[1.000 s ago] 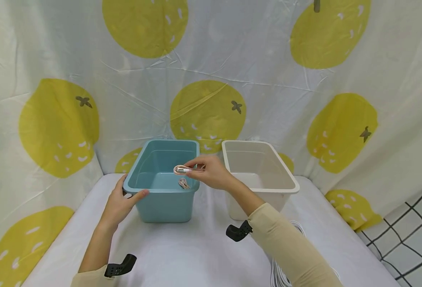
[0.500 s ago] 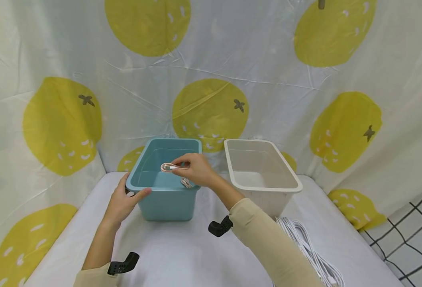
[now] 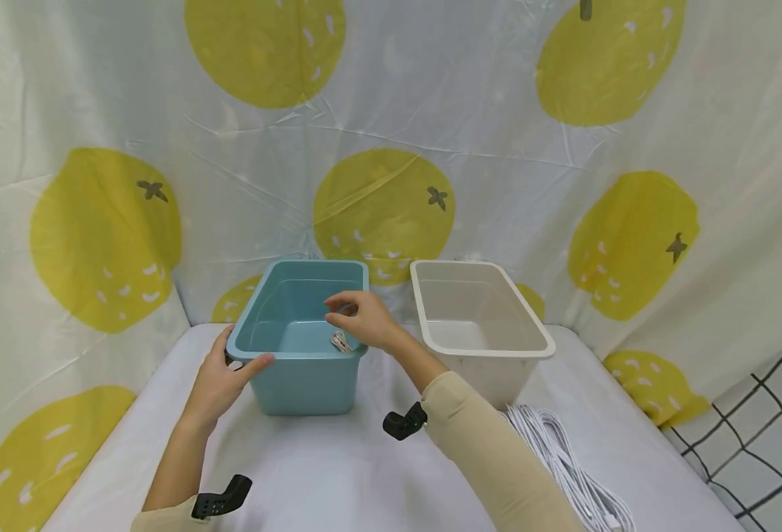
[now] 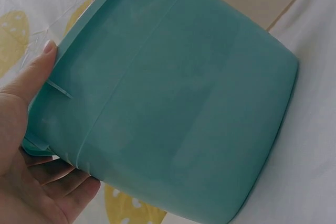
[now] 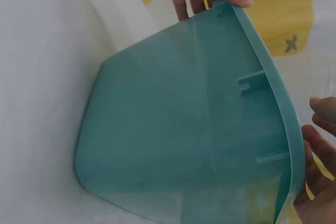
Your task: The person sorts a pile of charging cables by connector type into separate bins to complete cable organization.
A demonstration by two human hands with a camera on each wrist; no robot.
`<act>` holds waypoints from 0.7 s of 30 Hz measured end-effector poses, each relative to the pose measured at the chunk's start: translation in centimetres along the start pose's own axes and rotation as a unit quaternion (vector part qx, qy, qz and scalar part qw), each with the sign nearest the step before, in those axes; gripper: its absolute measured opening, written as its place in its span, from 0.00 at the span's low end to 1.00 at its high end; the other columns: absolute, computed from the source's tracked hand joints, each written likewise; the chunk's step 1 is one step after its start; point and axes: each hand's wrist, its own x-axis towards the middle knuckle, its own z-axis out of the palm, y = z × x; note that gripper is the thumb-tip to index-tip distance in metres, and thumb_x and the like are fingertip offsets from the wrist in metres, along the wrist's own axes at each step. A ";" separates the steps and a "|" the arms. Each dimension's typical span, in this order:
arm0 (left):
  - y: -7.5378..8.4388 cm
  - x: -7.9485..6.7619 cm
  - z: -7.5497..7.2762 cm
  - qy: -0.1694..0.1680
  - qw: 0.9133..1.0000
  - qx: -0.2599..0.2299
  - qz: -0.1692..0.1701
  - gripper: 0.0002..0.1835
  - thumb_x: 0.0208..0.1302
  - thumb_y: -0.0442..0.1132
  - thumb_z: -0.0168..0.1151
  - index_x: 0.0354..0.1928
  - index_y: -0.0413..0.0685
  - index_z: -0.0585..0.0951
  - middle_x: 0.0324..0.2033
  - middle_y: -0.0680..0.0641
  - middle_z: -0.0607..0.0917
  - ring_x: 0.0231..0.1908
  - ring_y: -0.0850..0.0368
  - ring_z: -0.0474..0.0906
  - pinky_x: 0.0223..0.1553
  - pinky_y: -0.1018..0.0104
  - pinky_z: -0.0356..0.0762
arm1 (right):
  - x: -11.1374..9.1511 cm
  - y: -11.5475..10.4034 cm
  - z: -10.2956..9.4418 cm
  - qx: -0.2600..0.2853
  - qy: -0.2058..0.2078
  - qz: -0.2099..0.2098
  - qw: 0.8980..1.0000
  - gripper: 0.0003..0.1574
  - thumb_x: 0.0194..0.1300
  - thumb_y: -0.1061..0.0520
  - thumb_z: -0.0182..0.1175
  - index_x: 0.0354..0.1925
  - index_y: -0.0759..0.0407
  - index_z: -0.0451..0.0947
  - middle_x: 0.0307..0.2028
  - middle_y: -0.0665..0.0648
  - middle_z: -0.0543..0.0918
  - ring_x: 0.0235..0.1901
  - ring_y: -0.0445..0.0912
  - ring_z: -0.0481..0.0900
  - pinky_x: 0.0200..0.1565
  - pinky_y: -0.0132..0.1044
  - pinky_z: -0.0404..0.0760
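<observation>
My left hand [image 3: 219, 380] grips the near left corner of a teal plastic bin [image 3: 307, 388]. In the left wrist view its thumb [image 4: 39, 72] lies along the bin's rim and the other fingers curl under the side. Over the bin's right rim hovers my right hand [image 3: 367, 319], thumb and fingertips apart, with nothing seen between them. Inside the bin near its front right corner shows a small coiled pinkish cable [image 3: 340, 340]. The bin's floor behind the right hand is partly hidden. The right wrist view shows the right hand [image 5: 320, 166] beside the rim.
A beige bin [image 3: 490, 369] stands to the right of the teal one. Bundled white cables [image 3: 566, 462] lie on the white table cover [image 3: 337, 473], partly behind the right sleeve. A lemon-print curtain [image 3: 251, 185] hangs behind, and black wire mesh [image 3: 756, 436] stands at the right.
The right hand has moved left over the teal bin and let go of the coiled cable it pinched, which is now out of sight. The left hand keeps its hold.
</observation>
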 end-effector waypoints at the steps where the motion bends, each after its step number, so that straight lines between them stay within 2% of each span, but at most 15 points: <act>1: 0.0 0.0 0.0 0.001 1.000 0.001 0.000 0.58 0.65 0.56 0.73 0.83 0.45 0.46 0.76 0.35 0.60 0.76 0.35 0.53 0.69 0.33 0.60 | -0.1 0.1 0.0 0.000 0.002 -0.004 1.000 0.19 0.73 0.52 0.66 0.59 0.54 0.84 0.50 0.51 0.86 0.45 0.44 0.82 0.44 0.38 0.83; 6: -0.1 0.0 0.2 0.006 1.000 -0.001 0.000 0.58 0.65 0.55 0.73 0.83 0.45 0.45 0.76 0.35 0.60 0.76 0.35 0.53 0.69 0.34 0.60 | -0.5 0.2 -0.5 -0.004 0.003 -0.027 1.000 0.19 0.74 0.53 0.65 0.59 0.56 0.84 0.50 0.54 0.86 0.45 0.45 0.83 0.45 0.37 0.83; 13: 0.1 0.5 1.2 -0.006 1.000 -0.009 0.002 0.60 0.65 0.56 0.73 0.83 0.45 0.43 0.78 0.36 0.58 0.76 0.36 0.52 0.69 0.36 0.61 | -1.9 0.6 -1.5 -0.016 0.021 -0.037 0.999 0.17 0.72 0.56 0.67 0.57 0.57 0.85 0.49 0.51 0.87 0.43 0.43 0.83 0.43 0.38 0.83; 21: -0.2 0.0 0.4 0.006 1.000 0.004 -0.008 0.59 0.65 0.56 0.73 0.83 0.45 0.44 0.78 0.36 0.57 0.76 0.36 0.53 0.68 0.34 0.61 | -2.6 0.4 -1.3 -0.017 0.032 -0.076 0.996 0.16 0.72 0.57 0.66 0.56 0.59 0.85 0.47 0.52 0.88 0.40 0.42 0.83 0.45 0.38 0.83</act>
